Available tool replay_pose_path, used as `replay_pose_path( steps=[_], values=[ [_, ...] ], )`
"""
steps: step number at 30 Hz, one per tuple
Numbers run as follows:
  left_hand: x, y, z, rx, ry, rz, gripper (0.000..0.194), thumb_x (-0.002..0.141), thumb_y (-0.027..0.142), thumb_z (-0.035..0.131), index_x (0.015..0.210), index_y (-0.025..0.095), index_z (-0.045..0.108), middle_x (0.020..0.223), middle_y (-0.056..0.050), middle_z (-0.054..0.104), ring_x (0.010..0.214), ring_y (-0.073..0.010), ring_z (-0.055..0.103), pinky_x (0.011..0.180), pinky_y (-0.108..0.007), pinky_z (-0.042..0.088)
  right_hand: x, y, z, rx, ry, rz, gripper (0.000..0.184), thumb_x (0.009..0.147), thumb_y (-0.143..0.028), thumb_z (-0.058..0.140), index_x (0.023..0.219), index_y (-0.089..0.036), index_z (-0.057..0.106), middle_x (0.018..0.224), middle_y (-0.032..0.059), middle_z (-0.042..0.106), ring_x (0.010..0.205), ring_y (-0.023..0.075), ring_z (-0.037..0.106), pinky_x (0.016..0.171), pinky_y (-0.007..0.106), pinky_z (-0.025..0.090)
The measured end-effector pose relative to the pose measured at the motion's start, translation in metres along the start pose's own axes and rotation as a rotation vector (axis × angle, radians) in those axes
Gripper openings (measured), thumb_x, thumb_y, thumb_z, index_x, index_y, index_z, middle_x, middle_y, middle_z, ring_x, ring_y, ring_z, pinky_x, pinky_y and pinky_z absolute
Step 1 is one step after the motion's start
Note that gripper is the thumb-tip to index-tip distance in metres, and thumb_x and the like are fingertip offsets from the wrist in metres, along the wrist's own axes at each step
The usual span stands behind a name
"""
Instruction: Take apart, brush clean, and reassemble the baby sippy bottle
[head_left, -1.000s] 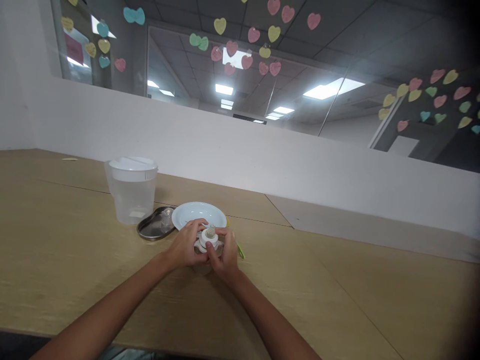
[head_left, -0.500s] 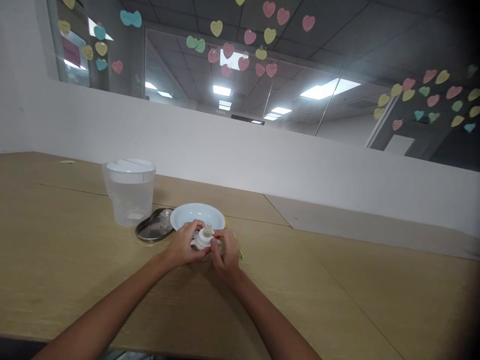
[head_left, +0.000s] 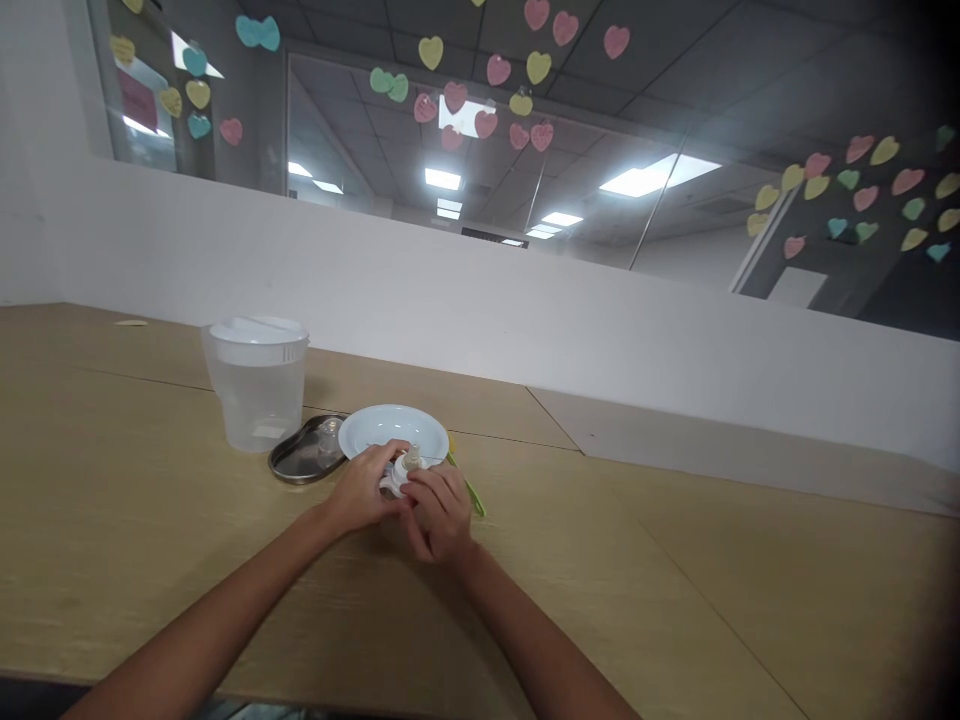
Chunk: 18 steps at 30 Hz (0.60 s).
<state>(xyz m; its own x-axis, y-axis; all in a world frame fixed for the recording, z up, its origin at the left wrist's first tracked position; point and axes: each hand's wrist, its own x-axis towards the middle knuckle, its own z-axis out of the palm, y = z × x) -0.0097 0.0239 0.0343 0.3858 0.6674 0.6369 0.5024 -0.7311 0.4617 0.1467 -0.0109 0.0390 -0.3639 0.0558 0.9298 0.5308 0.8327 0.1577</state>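
Between my hands stands a baby bottle with a white collar, side handles and a clear teat pointing up; its lower body is mostly hidden. My left hand is wrapped round the collar's left side, thumb in front. On the right side, my right hand has its fingers curled over the collar and closed on it. Just behind the hands is a white bowl, its contents largely covered by my fingers. A green-handled tool, perhaps a brush, lies beside my right hand, partly hidden.
A lidded clear plastic pitcher of water stands at the left. Next to it, a kidney-shaped metal tray holds a small clear cap. A white wall with a window above borders the wooden table.
My right hand has turned over the collar, its fingers now curled across the front and covering more of the bottle. My left hand keeps its hold. The view has shifted slightly.
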Motion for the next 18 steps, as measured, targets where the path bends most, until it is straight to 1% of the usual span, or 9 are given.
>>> replay_pose_path(
  steps=[3,5,7,9,11,13,15,16,18],
  values=[
    [0.0003,0.0019,-0.0006,-0.022,0.001,-0.004,0.055,0.064,0.021,0.056,0.116,0.021,0.039,0.101,-0.006,0.064,0.093,-0.0235,0.058,0.081,-0.036,0.044,0.002,-0.006,-0.0002,0.018,-0.03,-0.051,0.02,0.076,-0.016,0.049,0.094,-0.019,0.057,0.091,0.0079,0.063,0.084,0.0191,0.058,0.073,0.036,0.049],
    [0.0002,0.0025,-0.0005,-0.049,0.003,-0.018,0.055,0.064,0.02,0.055,0.116,0.02,0.036,0.098,-0.006,0.065,0.092,-0.0234,0.059,0.078,-0.036,0.045,0.0012,-0.0088,0.0011,0.039,-0.07,-0.082,0.021,0.077,-0.016,0.048,0.095,-0.02,0.058,0.091,0.0075,0.063,0.084,0.0181,0.06,0.077,0.037,0.05],
    [0.0001,0.0015,0.0002,-0.063,0.006,-0.023,0.048,0.063,0.02,0.055,0.108,0.02,0.039,0.097,-0.006,0.064,0.092,-0.0232,0.059,0.078,-0.036,0.045,-0.0006,-0.0101,0.0026,0.062,-0.095,-0.116,0.022,0.077,-0.015,0.047,0.096,-0.019,0.058,0.089,0.0075,0.064,0.084,0.0173,0.06,0.081,0.037,0.05],
    [0.0,-0.0007,0.0013,-0.054,0.012,-0.022,0.041,0.064,0.022,0.056,0.103,0.02,0.042,0.099,-0.006,0.063,0.093,-0.0231,0.059,0.08,-0.036,0.045,-0.0022,-0.0103,0.0035,0.07,-0.087,-0.126,0.023,0.077,-0.013,0.046,0.097,-0.018,0.058,0.09,0.008,0.063,0.087,0.0176,0.06,0.084,0.038,0.05],
    [0.0001,-0.0031,0.0026,-0.025,0.016,-0.003,0.041,0.065,0.023,0.056,0.104,0.02,0.045,0.102,-0.008,0.062,0.095,-0.0239,0.058,0.082,-0.038,0.045,-0.0031,-0.0097,0.0038,0.072,-0.038,-0.103,0.023,0.077,-0.013,0.047,0.096,-0.019,0.059,0.091,0.0081,0.062,0.089,0.0183,0.06,0.085,0.039,0.05],
    [0.0002,-0.0048,0.0032,0.019,0.016,0.03,0.044,0.066,0.026,0.057,0.108,0.019,0.047,0.105,-0.009,0.062,0.096,-0.0252,0.057,0.083,-0.039,0.044,-0.0032,-0.0084,0.004,0.072,0.036,-0.021,0.02,0.077,-0.012,0.047,0.092,-0.019,0.058,0.09,0.0078,0.06,0.087,0.0187,0.059,0.084,0.041,0.05],
    [0.0002,-0.0049,0.0029,0.048,0.007,0.06,0.046,0.068,0.029,0.058,0.111,0.019,0.047,0.108,-0.01,0.061,0.098,-0.0258,0.056,0.085,-0.04,0.044,-0.003,-0.0068,0.0043,0.077,0.086,0.076,0.018,0.078,-0.012,0.047,0.09,-0.019,0.057,0.089,0.0076,0.059,0.086,0.0186,0.058,0.08,0.04,0.05],
    [0.0002,-0.0044,0.0024,0.05,0.001,0.065,0.048,0.068,0.03,0.058,0.113,0.02,0.046,0.109,-0.01,0.061,0.099,-0.0258,0.056,0.086,-0.04,0.043,-0.0028,-0.006,0.0044,0.078,0.091,0.102,0.017,0.077,-0.012,0.047,0.089,-0.019,0.057,0.088,0.0077,0.059,0.087,0.0188,0.058,0.078,0.039,0.051],
    [0.0002,-0.0028,0.0012,0.03,-0.008,0.055,0.053,0.068,0.03,0.059,0.117,0.019,0.042,0.11,-0.01,0.06,0.099,-0.0254,0.056,0.085,-0.039,0.043,-0.0022,-0.0049,0.0039,0.078,0.075,0.089,0.017,0.077,-0.011,0.048,0.09,-0.019,0.056,0.089,0.0081,0.059,0.088,0.0191,0.058,0.077,0.037,0.051]
  ],
)
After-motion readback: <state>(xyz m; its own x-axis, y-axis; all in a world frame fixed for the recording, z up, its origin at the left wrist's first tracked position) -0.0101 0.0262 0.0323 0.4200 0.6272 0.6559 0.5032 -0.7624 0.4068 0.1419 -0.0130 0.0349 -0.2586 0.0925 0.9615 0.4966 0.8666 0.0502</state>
